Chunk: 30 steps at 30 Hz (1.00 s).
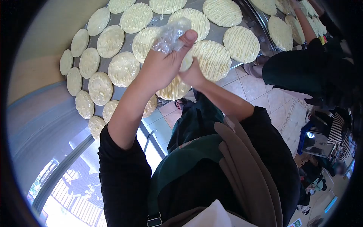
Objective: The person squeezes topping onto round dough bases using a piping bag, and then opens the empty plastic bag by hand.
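Observation:
My left hand [162, 66] is closed around the upper part of a clear plastic bag [172, 36], whose crumpled end sticks out above the fist. A pale filling shows between my hands. Lower and to the right, my right hand [193, 75] is closed on the bag's lower part, slightly blurred. Beneath them, round flat pale pieces lie on a grey tray [117, 90]. A piece [211, 58] beside my right hand carries cream-coloured lines, as do others at the upper right. Pieces on the left, such as one [124, 69], show a bumpy, glossy surface without lines. The bag's tip is hidden.
At the upper right, another person's arm [304, 24] reaches over a second tray of round pieces [280, 33]. That person's dark clothing [298, 70] is beside the tiled floor [251, 87]. A bright window [72, 196] is at the lower left.

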Each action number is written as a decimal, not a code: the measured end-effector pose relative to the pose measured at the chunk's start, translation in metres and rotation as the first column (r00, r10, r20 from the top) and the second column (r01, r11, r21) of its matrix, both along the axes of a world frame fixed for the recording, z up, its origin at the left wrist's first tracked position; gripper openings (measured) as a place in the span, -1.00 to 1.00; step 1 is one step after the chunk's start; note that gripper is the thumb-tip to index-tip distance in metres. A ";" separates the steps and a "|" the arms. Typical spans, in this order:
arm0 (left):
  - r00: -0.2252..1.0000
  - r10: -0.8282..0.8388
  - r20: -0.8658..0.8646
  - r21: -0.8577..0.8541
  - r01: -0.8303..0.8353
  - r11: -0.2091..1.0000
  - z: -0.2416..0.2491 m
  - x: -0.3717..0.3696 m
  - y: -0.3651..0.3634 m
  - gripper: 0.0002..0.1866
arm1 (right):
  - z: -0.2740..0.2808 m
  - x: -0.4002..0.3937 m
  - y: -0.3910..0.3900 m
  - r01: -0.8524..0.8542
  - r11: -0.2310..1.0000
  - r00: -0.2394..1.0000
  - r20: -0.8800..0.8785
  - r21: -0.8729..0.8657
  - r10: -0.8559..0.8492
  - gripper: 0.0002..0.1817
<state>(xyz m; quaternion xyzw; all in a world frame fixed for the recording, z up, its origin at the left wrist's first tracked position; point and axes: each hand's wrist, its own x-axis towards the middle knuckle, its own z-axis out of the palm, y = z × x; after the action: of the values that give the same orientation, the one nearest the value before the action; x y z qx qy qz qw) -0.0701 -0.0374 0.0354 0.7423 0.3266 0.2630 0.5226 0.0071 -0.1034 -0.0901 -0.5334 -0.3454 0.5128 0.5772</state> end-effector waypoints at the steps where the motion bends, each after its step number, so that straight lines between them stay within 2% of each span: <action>1: 1.000 -0.018 -0.018 -0.009 0.018 1.000 0.001 -0.002 -0.003 -0.50 | 0.005 -0.004 -0.010 -0.045 0.998 0.999 0.000 -0.052 0.045 -0.70; 3: 0.999 -0.034 -0.033 -0.027 0.033 0.999 0.001 -0.001 -0.005 -0.51 | 0.011 -0.009 -0.024 -0.135 0.979 0.991 -0.009 -0.154 0.136 -0.68; 6: 1.000 -0.018 -0.025 -0.058 0.016 0.998 0.003 0.002 -0.006 -0.52 | 0.015 0.001 -0.010 -0.011 0.996 0.997 0.081 -0.085 0.018 -0.74; 8: 1.000 0.010 -0.017 -0.075 -0.011 0.997 0.007 0.007 -0.002 -0.52 | -0.006 0.013 0.012 0.035 0.998 0.995 0.089 0.056 -0.040 -0.79; 11: 0.998 0.041 0.047 -0.094 -0.036 0.995 0.000 0.011 0.003 -0.52 | 0.011 0.023 0.019 0.081 0.995 0.991 0.102 0.049 -0.086 -0.77; 15: 0.999 -0.004 -0.050 -0.067 0.001 0.998 0.001 0.008 -0.003 -0.51 | 0.009 0.008 -0.009 -0.064 0.982 0.994 0.079 -0.176 0.079 -0.71; 16: 0.998 -0.015 -0.056 -0.082 0.011 0.997 0.002 0.007 -0.004 -0.51 | 0.020 0.007 -0.014 -0.145 0.958 0.988 0.007 -0.248 0.152 -0.71; 19: 0.999 -0.013 -0.038 -0.085 0.009 0.996 0.000 0.010 -0.002 -0.49 | 0.007 0.008 -0.011 -0.067 0.989 0.995 0.070 -0.134 0.077 -0.73; 20: 1.000 -0.005 -0.027 -0.081 0.003 0.997 0.000 0.011 -0.001 -0.49 | -0.008 0.014 -0.003 -0.043 0.999 0.996 0.074 -0.016 0.044 -0.76; 23: 0.998 0.055 -0.030 -0.118 -0.058 0.991 0.008 0.018 0.003 -0.47 | 0.006 0.032 0.018 0.008 1.000 0.994 0.111 -0.021 -0.005 -0.77; 26: 0.998 0.066 -0.012 -0.081 -0.067 0.994 0.001 0.017 0.001 -0.46 | 0.010 0.027 0.007 0.027 0.997 0.995 0.095 -0.072 -0.020 -0.79; 30: 0.999 0.002 -0.033 -0.073 -0.004 0.997 -0.003 0.016 -0.005 -0.47 | 0.015 0.012 -0.019 0.013 0.996 0.998 0.062 -0.087 -0.008 -0.80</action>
<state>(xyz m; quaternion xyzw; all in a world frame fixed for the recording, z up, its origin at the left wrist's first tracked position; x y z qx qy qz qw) -0.0541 -0.0427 0.0326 0.7265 0.3456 0.2393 0.5436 0.0195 -0.1222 -0.0755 -0.5754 -0.3374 0.5079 0.5452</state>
